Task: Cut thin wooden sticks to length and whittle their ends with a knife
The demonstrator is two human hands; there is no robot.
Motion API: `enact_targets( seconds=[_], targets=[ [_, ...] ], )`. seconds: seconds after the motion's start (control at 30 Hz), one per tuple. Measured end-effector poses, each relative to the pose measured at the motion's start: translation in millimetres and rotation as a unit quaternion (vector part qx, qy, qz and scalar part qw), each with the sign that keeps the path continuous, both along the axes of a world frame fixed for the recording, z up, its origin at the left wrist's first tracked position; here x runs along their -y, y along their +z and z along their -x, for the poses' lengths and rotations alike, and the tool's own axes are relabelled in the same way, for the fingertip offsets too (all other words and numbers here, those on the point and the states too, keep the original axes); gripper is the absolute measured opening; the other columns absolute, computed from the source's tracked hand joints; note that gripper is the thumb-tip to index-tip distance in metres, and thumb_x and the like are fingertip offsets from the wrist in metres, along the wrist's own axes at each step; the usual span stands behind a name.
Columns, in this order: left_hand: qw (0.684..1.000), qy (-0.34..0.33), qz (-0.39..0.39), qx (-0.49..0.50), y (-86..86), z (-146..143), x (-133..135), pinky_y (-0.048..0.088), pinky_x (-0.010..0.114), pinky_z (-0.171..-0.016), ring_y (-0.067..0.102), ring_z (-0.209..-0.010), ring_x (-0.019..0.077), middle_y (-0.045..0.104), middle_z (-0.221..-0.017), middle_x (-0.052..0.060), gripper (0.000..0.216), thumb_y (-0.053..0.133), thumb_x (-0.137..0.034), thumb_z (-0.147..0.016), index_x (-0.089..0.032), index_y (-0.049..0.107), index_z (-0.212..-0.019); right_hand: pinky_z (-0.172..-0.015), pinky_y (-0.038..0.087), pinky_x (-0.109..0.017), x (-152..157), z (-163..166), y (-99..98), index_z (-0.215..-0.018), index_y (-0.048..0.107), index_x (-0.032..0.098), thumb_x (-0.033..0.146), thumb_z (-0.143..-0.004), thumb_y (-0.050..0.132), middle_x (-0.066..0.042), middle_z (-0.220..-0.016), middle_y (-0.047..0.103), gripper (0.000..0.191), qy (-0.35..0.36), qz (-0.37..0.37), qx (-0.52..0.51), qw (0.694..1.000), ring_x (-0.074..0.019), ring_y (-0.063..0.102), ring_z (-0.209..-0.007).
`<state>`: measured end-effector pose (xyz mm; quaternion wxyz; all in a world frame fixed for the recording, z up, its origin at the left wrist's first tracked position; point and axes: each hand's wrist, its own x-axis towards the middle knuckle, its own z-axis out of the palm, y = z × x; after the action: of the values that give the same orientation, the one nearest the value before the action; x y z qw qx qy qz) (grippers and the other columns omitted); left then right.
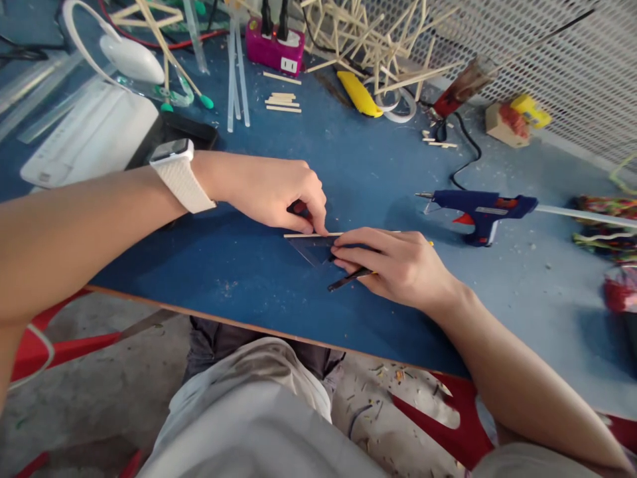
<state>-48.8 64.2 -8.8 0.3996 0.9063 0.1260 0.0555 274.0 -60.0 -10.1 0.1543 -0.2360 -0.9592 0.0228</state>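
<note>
My left hand (286, 196) is closed, its thumb and fingertips on a thin wooden stick (298, 236). That stick lies along the top edge of a clear set square (311, 248) flat on the table. From the right, my right hand (403, 265) rests over the set square, fingertips pressed on its surface. A slim black tool (346, 280) pokes out beneath its curled fingers; the rest is hidden by the palm, so its kind cannot be told. The stick's right part runs behind my right hand.
A blue glue gun (485, 206) lies to the right. Farther back are short cut sticks (283, 103), clear glue sticks (237, 79), a purple power adapter (275, 50), a yellow-handled tool (359, 94) and a stick structure (368, 33). A white device (92, 133) stands left.
</note>
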Motion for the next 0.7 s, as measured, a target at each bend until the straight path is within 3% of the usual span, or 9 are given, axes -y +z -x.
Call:
enact_targets(
  seconds=[0.17,0.4,0.5,0.7],
  targets=[
    [1.0,-0.01,0.006,0.01,1.5,-4,7,0.064,0.041,-0.114,0.084,-0.107,0.0246,0.097,-0.113,-0.002,0.022,0.082,-0.044,-0.113,-0.041,0.103,-0.109,-0.093,0.076,-0.031,0,-1,-0.1,-0.137,0.092,0.025,0.022,-0.129,0.067,-0.007,-0.137,0.095,0.026,0.018,0.012,0.002,1.0,-0.0204,0.093,-0.114],
    [1.0,-0.01,-0.02,-0.009,6.7,-7,19,0.067,0.043,-0.114,0.088,-0.118,0.0266,0.096,-0.133,-0.002,0.022,0.081,-0.039,-0.113,-0.04,0.103,-0.115,-0.096,0.075,-0.031,-1,-3,1.9,-0.142,0.09,0.026,0.02,-0.129,0.064,-0.007,-0.143,0.094,0.03,0.033,0.038,-0.004,0.999,-0.0209,0.093,-0.12],
    [1.0,-0.003,-0.03,-0.004,6.0,-7,20,0.066,0.043,-0.118,0.088,-0.118,0.0255,0.095,-0.132,-0.003,0.024,0.081,-0.037,-0.111,-0.041,0.102,-0.123,-0.094,0.073,-0.031,-1,-3,2.4,-0.142,0.089,0.027,0.02,-0.129,0.062,-0.008,-0.144,0.093,0.031,0.038,0.046,-0.003,0.998,-0.0207,0.093,-0.122],
    [0.999,0.005,-0.044,0.022,2.0,-8,21,0.064,0.045,-0.114,0.086,-0.112,0.024,0.094,-0.129,-0.003,0.025,0.076,-0.039,-0.11,-0.037,0.1,-0.119,-0.095,0.072,-0.032,1,-3,1.4,-0.142,0.088,0.027,0.022,-0.132,0.06,-0.008,-0.144,0.093,0.03,0.022,0.047,0.015,0.999,-0.0214,0.093,-0.121]
  ],
)
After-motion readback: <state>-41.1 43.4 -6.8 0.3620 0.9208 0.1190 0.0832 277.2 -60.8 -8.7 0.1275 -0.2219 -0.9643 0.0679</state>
